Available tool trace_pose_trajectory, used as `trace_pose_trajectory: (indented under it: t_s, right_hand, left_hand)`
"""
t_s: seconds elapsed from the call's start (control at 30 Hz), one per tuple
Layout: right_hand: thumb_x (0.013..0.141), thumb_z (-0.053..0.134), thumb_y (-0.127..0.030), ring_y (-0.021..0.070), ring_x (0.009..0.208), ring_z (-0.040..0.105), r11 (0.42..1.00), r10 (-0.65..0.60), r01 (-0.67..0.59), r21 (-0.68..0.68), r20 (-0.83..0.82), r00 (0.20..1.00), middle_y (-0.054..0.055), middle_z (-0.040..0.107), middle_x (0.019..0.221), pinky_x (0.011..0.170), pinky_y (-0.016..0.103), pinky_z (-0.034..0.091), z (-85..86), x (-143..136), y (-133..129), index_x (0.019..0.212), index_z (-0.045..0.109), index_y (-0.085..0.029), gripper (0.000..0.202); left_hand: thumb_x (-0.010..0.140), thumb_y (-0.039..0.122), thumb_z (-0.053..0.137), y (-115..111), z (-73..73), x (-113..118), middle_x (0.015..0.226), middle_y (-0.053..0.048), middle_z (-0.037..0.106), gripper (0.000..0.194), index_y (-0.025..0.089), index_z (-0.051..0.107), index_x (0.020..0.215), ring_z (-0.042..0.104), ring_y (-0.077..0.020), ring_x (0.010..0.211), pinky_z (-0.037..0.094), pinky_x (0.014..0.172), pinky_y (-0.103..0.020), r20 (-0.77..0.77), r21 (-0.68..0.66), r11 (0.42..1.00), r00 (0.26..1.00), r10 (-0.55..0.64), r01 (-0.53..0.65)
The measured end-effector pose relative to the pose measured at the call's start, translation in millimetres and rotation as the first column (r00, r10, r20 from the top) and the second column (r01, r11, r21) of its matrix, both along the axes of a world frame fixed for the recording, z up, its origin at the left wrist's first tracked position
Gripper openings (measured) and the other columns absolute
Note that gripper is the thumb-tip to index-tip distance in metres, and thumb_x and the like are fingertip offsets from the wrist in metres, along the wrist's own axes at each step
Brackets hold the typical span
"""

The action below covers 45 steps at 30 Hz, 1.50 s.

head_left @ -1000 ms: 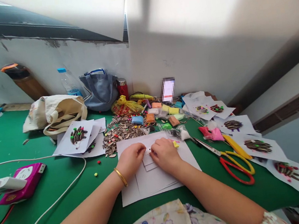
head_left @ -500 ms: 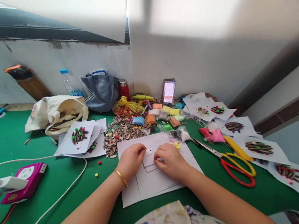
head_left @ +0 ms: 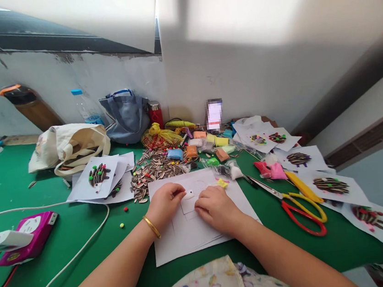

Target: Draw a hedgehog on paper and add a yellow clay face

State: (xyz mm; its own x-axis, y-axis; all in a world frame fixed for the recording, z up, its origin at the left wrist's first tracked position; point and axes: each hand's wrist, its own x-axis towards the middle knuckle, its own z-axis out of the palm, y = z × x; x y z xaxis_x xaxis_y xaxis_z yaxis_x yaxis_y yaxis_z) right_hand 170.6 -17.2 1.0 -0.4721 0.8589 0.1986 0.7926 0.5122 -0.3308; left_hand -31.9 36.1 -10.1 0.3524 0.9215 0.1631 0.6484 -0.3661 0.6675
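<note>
White paper sheets [head_left: 175, 246] lie on the green table in front of me, with a smaller white paper piece [head_left: 189, 207] on top. On that piece sits a small white clay shape [head_left: 186, 194] with a dark dot. My left hand [head_left: 166, 205] is at its left side, thumb and forefinger pinched together at the edge of the white clay. My right hand [head_left: 216, 207] rests on the paper at the right, fingers curled; anything under them is hidden. A bit of yellow clay [head_left: 222, 183] lies just beyond my right hand.
Sunflower seeds [head_left: 156, 170] are heaped behind the sheets, beside coloured clay packets [head_left: 192, 151]. Scissors [head_left: 283, 196] lie at right, near papers with seed hedgehogs [head_left: 331, 186]. More such papers [head_left: 95, 180], a cloth bag [head_left: 70, 145], a white cable [head_left: 85, 242] and a purple power strip [head_left: 29, 235] are at left.
The view has shifted slightly. My left hand stays pinched by the white clay shape, while my right hand has turned lower and flatter against the paper.
</note>
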Motion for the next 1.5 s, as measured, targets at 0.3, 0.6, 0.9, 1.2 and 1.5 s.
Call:
trace_pose_trajectory:
  t_s: [0.3, 0.6, 0.9, 1.2, 1.5]
  right_hand:
    - [0.088, 0.063, -0.018, 0.0185, 0.091, 0.056, 0.998, -0.057, 0.059, 0.015, -0.108, 0.993, 0.002, 0.069, 0.087, 0.085, 0.033, 0.033, -0.8, 10.9, 0.7, 0.085, 0.071, -0.021, 0.009]
    - [0.088, 0.063, -0.018, 0.0187, 0.093, 0.058, 0.999, -0.047, 0.046, -0.006, -0.138, 0.989, 0.002, 0.071, 0.091, 0.088, 0.034, 0.033, -2.1, 14.1, -1.9, 0.088, 0.072, -0.022, 0.010]
    - [0.088, 0.062, -0.018, 0.0185, 0.092, 0.057, 0.999, -0.044, 0.040, -0.032, -0.116, 0.992, 0.002, 0.070, 0.090, 0.088, 0.034, 0.034, -2.2, 11.1, -1.2, 0.088, 0.071, -0.022, 0.010]
    - [0.089, 0.061, -0.019, 0.0188, 0.093, 0.057, 0.999, -0.043, 0.040, -0.030, -0.109, 0.993, 0.002, 0.070, 0.091, 0.089, 0.034, 0.034, -2.9, 10.4, -1.8, 0.088, 0.071, -0.022, 0.010]
    - [0.089, 0.062, -0.018, 0.0185, 0.092, 0.057, 0.999, -0.045, 0.043, -0.025, -0.104, 0.994, 0.003, 0.070, 0.090, 0.088, 0.034, 0.035, -3.6, 10.1, -1.2, 0.088, 0.071, -0.022, 0.010]
  left_hand:
    - [0.085, 0.023, 0.059, 0.5, 2.0, -1.7, 0.086, -0.003, 0.072, 0.012, 0.020, 0.070, 0.087, 0.065, -0.0193, 0.082, 0.050, 0.077, -0.031, -0.039, 0.020, 1.000, 0.999, -0.012, 0.013]
    - [0.081, 0.014, 0.057, -2.6, 5.6, -1.1, 0.085, -0.003, 0.070, 0.016, 0.020, 0.069, 0.089, 0.064, -0.0186, 0.080, 0.048, 0.075, -0.030, -0.130, 0.072, 0.997, 0.991, -0.024, 0.034]
    - [0.085, 0.018, 0.058, -3.1, 6.7, -1.1, 0.086, -0.004, 0.070, 0.013, 0.021, 0.071, 0.084, 0.062, -0.0195, 0.081, 0.044, 0.076, -0.030, -0.245, 0.119, 0.986, 0.966, -0.082, 0.114]
    - [0.088, 0.021, 0.057, -5.3, 4.9, 2.7, 0.087, -0.005, 0.070, 0.017, 0.021, 0.074, 0.086, 0.063, -0.0207, 0.086, 0.042, 0.080, -0.033, -0.303, 0.085, 0.991, 0.950, -0.074, 0.104]
    - [0.091, 0.021, 0.055, -4.8, 5.0, 0.9, 0.088, -0.005, 0.071, 0.020, 0.022, 0.075, 0.088, 0.064, -0.0205, 0.087, 0.041, 0.080, -0.033, -0.295, 0.057, 0.991, 0.950, -0.100, 0.122]
